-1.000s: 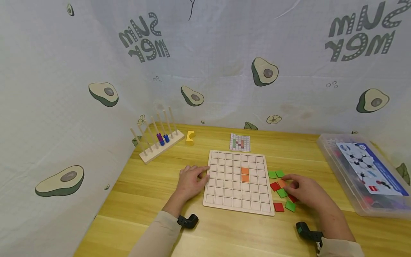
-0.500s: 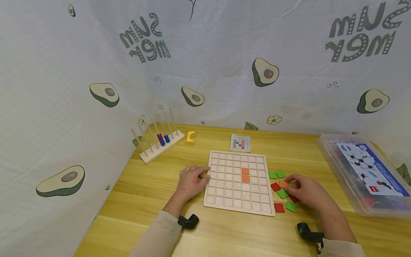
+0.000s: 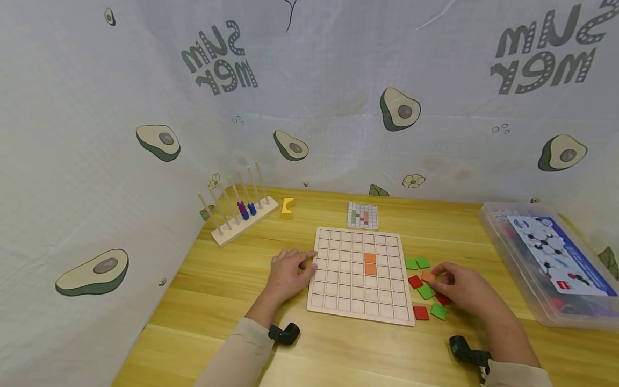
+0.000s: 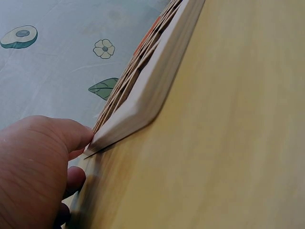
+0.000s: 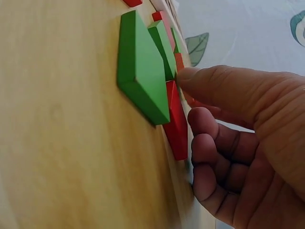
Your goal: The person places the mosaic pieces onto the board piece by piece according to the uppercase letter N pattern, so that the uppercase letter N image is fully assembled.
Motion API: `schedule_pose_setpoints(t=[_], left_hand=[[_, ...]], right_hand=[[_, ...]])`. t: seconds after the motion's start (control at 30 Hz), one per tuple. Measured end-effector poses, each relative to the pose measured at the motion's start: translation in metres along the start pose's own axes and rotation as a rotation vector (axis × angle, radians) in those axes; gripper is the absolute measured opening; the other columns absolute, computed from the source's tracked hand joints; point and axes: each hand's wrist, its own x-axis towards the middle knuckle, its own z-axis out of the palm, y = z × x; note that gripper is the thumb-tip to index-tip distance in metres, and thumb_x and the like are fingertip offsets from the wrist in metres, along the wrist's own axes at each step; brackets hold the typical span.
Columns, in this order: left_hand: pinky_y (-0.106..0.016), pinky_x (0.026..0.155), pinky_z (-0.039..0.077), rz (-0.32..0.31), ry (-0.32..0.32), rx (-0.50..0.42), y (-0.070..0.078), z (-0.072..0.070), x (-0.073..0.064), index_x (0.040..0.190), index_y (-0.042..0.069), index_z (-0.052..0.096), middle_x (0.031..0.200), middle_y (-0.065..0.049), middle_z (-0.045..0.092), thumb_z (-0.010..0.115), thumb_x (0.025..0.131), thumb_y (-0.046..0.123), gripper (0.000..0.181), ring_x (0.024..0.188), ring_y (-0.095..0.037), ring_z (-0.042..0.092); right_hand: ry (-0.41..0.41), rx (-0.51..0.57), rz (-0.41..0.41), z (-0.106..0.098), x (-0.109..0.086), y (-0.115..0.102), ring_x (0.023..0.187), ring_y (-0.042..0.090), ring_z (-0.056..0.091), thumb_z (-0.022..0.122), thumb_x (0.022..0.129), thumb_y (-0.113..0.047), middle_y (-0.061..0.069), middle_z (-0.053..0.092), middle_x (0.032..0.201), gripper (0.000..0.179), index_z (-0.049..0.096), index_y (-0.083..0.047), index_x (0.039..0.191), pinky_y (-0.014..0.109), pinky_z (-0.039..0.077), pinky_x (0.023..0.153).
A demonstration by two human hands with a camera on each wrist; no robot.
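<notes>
A wooden grid board [image 3: 338, 294] lies flat on the table, with two orange square tiles [image 3: 369, 263] in neighbouring cells of one column. My left hand [image 3: 288, 273] rests beside its left edge, and the thumb and index finger touch that edge. In the left wrist view the thumb meets the board's side [image 4: 143, 107]. To the right of the board my right hand [image 3: 459, 285] pinches a loose orange square tile [image 3: 427, 276] between thumb and index finger; the other fingers are curled. Around it lie several green tiles [image 3: 438, 311] and red tiles [image 3: 420, 313], one red tile partly under the hand.
A small printed pattern card [image 3: 362, 216] lies behind the board. At the back left stand a wooden peg rack [image 3: 246, 221] with a few beads and a yellow notched block [image 3: 287, 208]. A clear plastic case [image 3: 546, 269] stands at the right.
My right hand has shifted slightly to the right, and the orange tile has come away from the neighbouring red tile. My left hand stays at the board's edge.
</notes>
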Motion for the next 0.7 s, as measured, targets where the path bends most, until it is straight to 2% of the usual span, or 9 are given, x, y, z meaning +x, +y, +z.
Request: schedule_pose_setpoints(t=[0.33, 0.57, 0.7], left_hand=[[-0.030, 0.076, 0.027, -0.001, -0.003, 0.001, 0.000, 0.001, 0.001, 0.128, 0.027, 0.072, 0.080, 0.010, 0.057, 0.066, 0.097, 0.037, 0.034, 0.078, -0.011, 0.041], [-0.030, 0.076, 0.027, -0.003, -0.003, 0.009, 0.001, 0.000, 0.000, 0.128, 0.027, 0.072, 0.080, 0.010, 0.057, 0.066, 0.097, 0.037, 0.034, 0.078, -0.011, 0.041], [-0.030, 0.076, 0.027, -0.004, -0.006, 0.013, 0.001, 0.000, 0.000, 0.129, 0.027, 0.072, 0.081, 0.010, 0.057, 0.066, 0.097, 0.037, 0.034, 0.078, -0.011, 0.041]], right_hand=[[0.011, -0.008, -0.033, -0.004, -0.009, -0.013, 0.074, 0.020, 0.052, 0.065, 0.096, -0.052, 0.005, 0.057, 0.087, 0.055, 0.060, -0.005, 0.124, 0.032, 0.040, 0.063], [0.014, -0.012, -0.114, -0.001, -0.015, -0.031, 0.067, 0.018, 0.050, 0.069, 0.097, -0.033, 0.003, 0.056, 0.083, 0.036, 0.063, -0.007, 0.120, 0.030, 0.040, 0.059], [0.010, -0.005, -0.159, 0.006, -0.016, -0.039, 0.067, 0.017, 0.050, 0.071, 0.096, -0.030, 0.002, 0.055, 0.081, 0.032, 0.064, -0.008, 0.117, 0.028, 0.039, 0.058]])
